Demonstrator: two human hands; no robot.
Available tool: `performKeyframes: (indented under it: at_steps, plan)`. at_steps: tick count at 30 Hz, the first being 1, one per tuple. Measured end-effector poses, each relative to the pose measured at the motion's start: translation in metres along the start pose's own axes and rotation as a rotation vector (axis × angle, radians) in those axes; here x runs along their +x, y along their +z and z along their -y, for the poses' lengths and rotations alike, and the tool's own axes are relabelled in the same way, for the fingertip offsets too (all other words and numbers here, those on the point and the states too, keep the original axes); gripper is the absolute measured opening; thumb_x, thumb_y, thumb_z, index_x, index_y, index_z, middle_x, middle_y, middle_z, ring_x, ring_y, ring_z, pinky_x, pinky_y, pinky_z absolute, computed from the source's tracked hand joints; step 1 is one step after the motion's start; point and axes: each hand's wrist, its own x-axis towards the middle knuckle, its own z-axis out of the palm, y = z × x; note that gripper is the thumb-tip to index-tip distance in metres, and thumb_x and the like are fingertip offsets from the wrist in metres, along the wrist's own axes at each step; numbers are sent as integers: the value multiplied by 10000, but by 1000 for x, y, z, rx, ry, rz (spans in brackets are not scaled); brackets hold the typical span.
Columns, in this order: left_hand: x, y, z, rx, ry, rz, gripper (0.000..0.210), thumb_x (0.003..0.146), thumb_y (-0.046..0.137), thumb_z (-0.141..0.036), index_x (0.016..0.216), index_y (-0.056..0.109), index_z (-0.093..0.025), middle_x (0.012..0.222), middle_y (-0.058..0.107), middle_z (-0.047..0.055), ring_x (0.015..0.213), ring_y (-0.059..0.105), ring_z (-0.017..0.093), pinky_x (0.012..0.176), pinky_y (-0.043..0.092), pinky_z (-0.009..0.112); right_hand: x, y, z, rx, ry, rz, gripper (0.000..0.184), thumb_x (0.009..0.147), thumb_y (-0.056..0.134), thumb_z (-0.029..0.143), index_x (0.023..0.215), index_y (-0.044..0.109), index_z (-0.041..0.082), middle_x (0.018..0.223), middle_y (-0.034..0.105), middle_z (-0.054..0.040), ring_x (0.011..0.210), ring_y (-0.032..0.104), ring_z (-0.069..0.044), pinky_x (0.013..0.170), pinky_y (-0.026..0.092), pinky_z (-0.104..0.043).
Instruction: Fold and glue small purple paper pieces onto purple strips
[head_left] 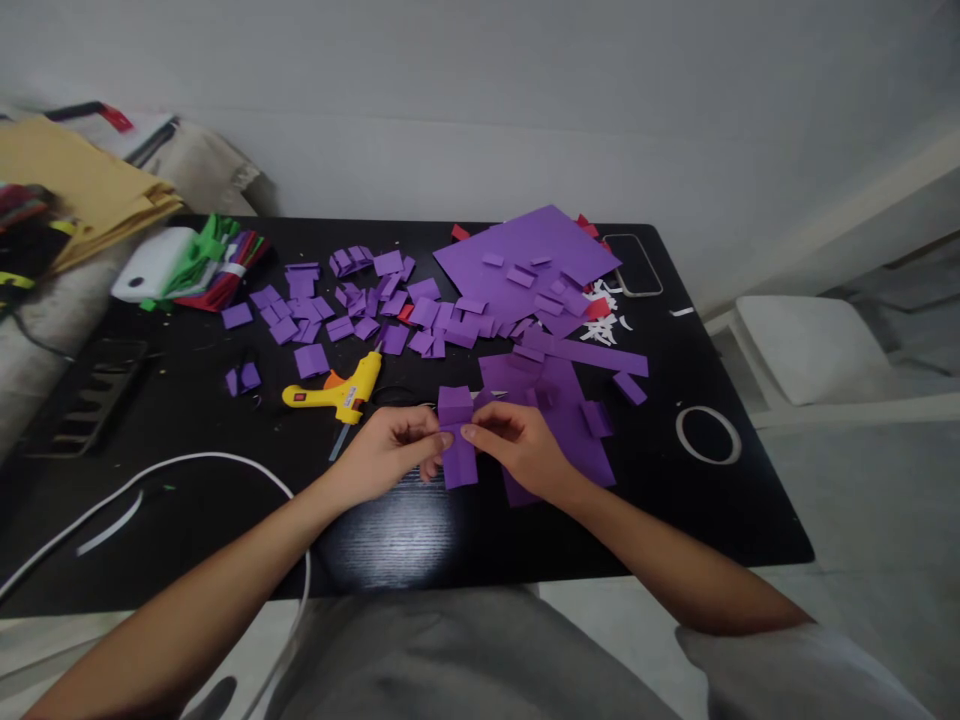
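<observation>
Between my hands is a strip of purple paper (459,466) with a fold across it, its upper part bent. My left hand (397,445) pinches its left edge, thumb on top. From the right, my right hand (521,445) pinches the opposite edge at about the same height. Under my right hand lies a larger purple sheet (577,450). A yellow glue gun (341,392) rests just beyond my left hand. What looks like a scissors' tip (495,395) shows behind the strip, mostly hidden.
Many small folded purple pieces (367,300) lie across the black table (247,540). A big purple sheet (532,250) and white scraps (604,320) are at the back right. A tape ring (708,434) sits at right. A white cable (202,457) crosses the left side.
</observation>
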Motion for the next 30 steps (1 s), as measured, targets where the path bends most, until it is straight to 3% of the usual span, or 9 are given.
performKeyframes:
  at_steps: [5, 9, 18, 30]
  plan:
    - [0, -1, 0, 20, 20, 11, 272, 912, 736, -336, 739, 647, -146, 620, 666, -19, 535, 632, 88, 563, 537, 189, 0, 1, 0, 43, 29, 10, 280, 730, 891, 422, 751, 738, 188, 729, 711, 1, 678, 646, -147, 702, 561, -298]
    - [1, 0, -1, 70, 67, -44, 260, 935, 716, -342, 763, 675, -151, 650, 711, 5, 610, 689, 120, 627, 575, 216, 0, 1, 1, 50, 18, 22, 243, 758, 871, 403, 747, 749, 194, 714, 719, 2, 668, 665, -154, 695, 576, -301]
    - [-1, 1, 0, 101, 94, -89, 264, 942, 708, -310, 731, 670, -155, 618, 709, 5, 568, 684, 117, 597, 566, 206, -2, 2, 2, 29, 2, -2, 225, 779, 846, 383, 710, 739, 197, 687, 705, 11, 670, 660, -152, 699, 564, -295]
    - [1, 6, -1, 12, 88, -123, 231, 858, 813, -324, 759, 686, -158, 646, 725, -8, 601, 678, 114, 617, 561, 202, -3, 4, 2, 85, 38, -3, 286, 711, 917, 441, 723, 761, 201, 702, 724, 10, 679, 680, -161, 728, 587, -311]
